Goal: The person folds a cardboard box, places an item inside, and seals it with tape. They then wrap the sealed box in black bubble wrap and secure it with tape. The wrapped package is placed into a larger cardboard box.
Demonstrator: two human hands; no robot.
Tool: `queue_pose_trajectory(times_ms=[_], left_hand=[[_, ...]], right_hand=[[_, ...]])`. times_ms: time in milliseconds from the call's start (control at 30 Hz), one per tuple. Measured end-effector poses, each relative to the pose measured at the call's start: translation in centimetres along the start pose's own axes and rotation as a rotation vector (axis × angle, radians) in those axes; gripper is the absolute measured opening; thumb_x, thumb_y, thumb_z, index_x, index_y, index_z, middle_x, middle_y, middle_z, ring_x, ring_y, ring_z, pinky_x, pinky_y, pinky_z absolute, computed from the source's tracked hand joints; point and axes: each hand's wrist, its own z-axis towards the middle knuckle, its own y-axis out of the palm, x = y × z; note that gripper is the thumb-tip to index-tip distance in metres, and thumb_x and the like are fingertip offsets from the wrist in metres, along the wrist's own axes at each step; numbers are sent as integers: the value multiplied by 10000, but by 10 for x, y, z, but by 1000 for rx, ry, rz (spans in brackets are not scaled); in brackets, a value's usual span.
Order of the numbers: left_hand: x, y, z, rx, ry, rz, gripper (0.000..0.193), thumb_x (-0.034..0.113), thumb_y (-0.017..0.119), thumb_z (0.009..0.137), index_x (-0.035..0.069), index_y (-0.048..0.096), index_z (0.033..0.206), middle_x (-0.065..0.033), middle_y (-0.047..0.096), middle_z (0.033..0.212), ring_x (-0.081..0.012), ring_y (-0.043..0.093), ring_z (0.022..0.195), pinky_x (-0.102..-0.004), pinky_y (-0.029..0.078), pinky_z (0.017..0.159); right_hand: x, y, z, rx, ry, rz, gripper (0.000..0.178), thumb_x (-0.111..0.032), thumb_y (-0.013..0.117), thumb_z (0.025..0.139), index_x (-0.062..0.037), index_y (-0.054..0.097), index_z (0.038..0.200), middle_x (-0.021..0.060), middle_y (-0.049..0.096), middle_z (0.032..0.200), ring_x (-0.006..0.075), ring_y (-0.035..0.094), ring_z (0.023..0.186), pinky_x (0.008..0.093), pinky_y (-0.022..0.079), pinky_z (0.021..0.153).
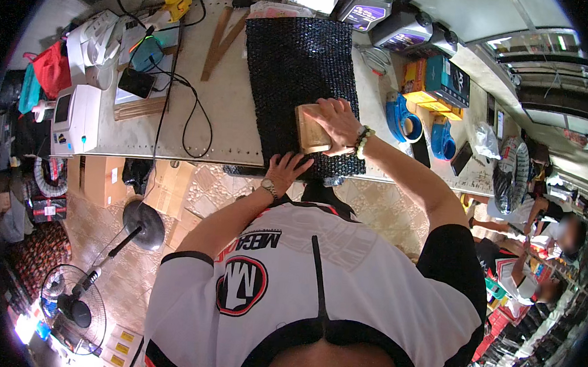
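A sheet of black bubble wrap (295, 59) lies lengthwise over the workbench and hangs past its front edge. On the near part of the sheet sits a small brown cardboard box (310, 135). My right hand (340, 122), with a beaded bracelet at the wrist, grips this box from the right, fingers over its far side. Just left of and nearer than the box, my left hand (285, 172) lies on the wrap at the bench edge, fingers spread and holding nothing. A watch is on that wrist.
Blue tape dispensers (399, 117) and a stack of boxes (441, 81) stand to the right. Dark bottles (404, 32) are at the back. On the left are a white label printer (76, 120), a black cable (193, 120) and wooden strips (220, 44). A fan (77, 310) stands on the floor.
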Motion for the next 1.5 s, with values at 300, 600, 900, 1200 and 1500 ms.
queue_pose_trajectory(times_ms=[300, 600, 900, 1200, 1500], left_hand=[[3, 23, -1, 199, -18, 51, 660, 172, 592, 793, 372, 434, 1402, 22, 437, 1328, -204, 429, 1197, -473, 365, 937], [0, -11, 3, 110, -18, -61, 764, 156, 703, 700, 339, 453, 1398, 22, 474, 1342, -221, 434, 1217, -485, 358, 957], [-65, -96, 57, 81, -204, -609, 345, 74, 626, 797, 83, 597, 1140, -142, 659, 1056, -386, 629, 942, -478, 514, 780], [-128, -141, 180, 80, -387, 56, 403, 304, 688, 832, 141, 582, 1185, -99, 591, 1222, -326, 518, 1192, -499, 436, 954], [-89, -87, 236, 3, -291, 6, 786, 757, 569, 754, 138, 585, 1239, -92, 640, 1157, -300, 606, 1080, -529, 462, 872]], right_hand=[[38, -36, 38, 192, -54, -14, 1229, -474, 882, 426, -291, 293, 1489, 164, 389, 1357, 358, 406, 1229, 523, 298, 1036], [51, -2, 82, -21, -2, 17, 1245, -532, 875, 445, -301, 260, 1503, 184, 296, 1478, 394, 301, 1357, 544, 244, 1101], [6, -23, -6, -31, -84, 79, 767, -616, 767, 641, -164, 577, 1231, 166, 611, 1117, 344, 575, 1099, 493, 388, 984], [123, -33, 66, -160, 220, 300, 475, -529, 652, 824, -105, 697, 1034, 137, 686, 1023, 347, 639, 1017, 460, 513, 833], [116, 58, -72, 887, 1074, 208, 473, -286, 759, 729, -126, 587, 1141, 139, 529, 1244, 358, 486, 1161, 499, 408, 952]])
